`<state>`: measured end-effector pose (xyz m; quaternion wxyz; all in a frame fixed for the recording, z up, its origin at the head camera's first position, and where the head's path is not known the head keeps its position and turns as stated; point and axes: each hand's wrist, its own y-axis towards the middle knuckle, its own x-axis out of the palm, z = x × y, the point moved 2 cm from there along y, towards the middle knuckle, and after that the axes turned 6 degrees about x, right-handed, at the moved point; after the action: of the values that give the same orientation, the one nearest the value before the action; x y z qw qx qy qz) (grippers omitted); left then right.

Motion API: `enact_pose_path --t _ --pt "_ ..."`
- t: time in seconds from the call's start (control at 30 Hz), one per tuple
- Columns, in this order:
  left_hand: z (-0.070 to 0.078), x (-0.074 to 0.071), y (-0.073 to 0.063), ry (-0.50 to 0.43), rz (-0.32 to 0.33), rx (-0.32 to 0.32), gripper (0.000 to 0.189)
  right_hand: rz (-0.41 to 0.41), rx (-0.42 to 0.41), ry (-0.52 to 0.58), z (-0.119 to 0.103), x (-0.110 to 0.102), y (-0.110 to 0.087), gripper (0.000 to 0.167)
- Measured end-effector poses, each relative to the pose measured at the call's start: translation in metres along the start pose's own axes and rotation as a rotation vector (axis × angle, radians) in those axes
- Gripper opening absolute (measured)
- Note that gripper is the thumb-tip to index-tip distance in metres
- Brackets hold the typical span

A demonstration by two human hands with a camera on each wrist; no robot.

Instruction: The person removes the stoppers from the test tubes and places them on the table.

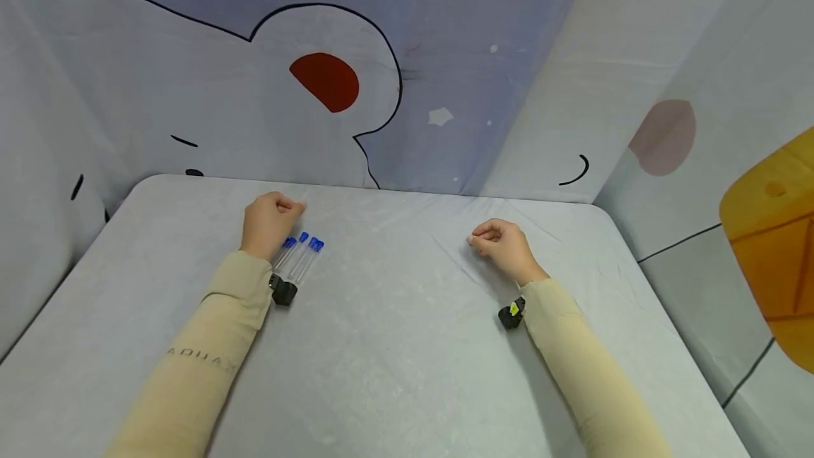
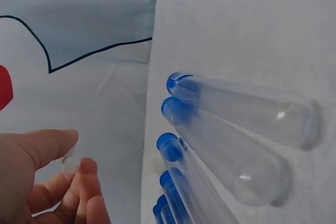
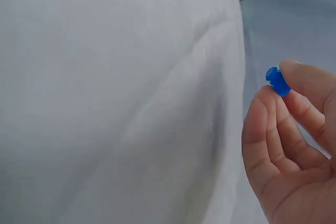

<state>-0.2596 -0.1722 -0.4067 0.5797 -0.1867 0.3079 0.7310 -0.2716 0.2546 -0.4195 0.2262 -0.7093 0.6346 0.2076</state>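
My left hand point(image 1: 272, 221) pinches what looks like a clear test tube point(image 2: 71, 163) between thumb and fingertips. Only a small rounded part of it shows in the left wrist view, and the rest is hidden by the fingers. Just beside that hand, several capped test tubes point(image 2: 226, 153) lie side by side on the table, clear with blue caps, their caps toward the far edge. Over the right part of the table, my right hand point(image 1: 506, 249) holds a small blue cap point(image 3: 278, 81) between thumb and forefinger. Its other fingers are loosely bent.
A white cloth covers the table point(image 1: 394, 345), with light creases near the right hand. Printed fabric point(image 1: 445, 55) hangs along the far edge and both sides. Black wrist cameras point(image 1: 283, 291) sit under both sleeves, the left one close to the tubes.
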Motion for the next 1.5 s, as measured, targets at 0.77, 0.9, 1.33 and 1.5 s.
enact_pose_path --t 0.77,0.9,1.33,1.5 --pt "-0.009 0.006 0.009 0.115 -0.117 -0.115 0.035 0.235 0.115 -0.174 -0.003 0.014 0.057 0.015" --pt "-0.013 0.008 0.010 0.128 -0.153 -0.117 0.046 0.221 0.108 -0.196 -0.001 0.018 0.060 0.017" --pt "-0.012 0.007 0.011 0.145 -0.135 -0.103 0.032 0.229 0.127 -0.267 -0.002 0.020 0.062 0.018" --pt "-0.008 0.001 0.008 0.144 -0.126 -0.068 0.030 0.229 0.129 -0.249 -0.004 0.019 0.059 0.018"
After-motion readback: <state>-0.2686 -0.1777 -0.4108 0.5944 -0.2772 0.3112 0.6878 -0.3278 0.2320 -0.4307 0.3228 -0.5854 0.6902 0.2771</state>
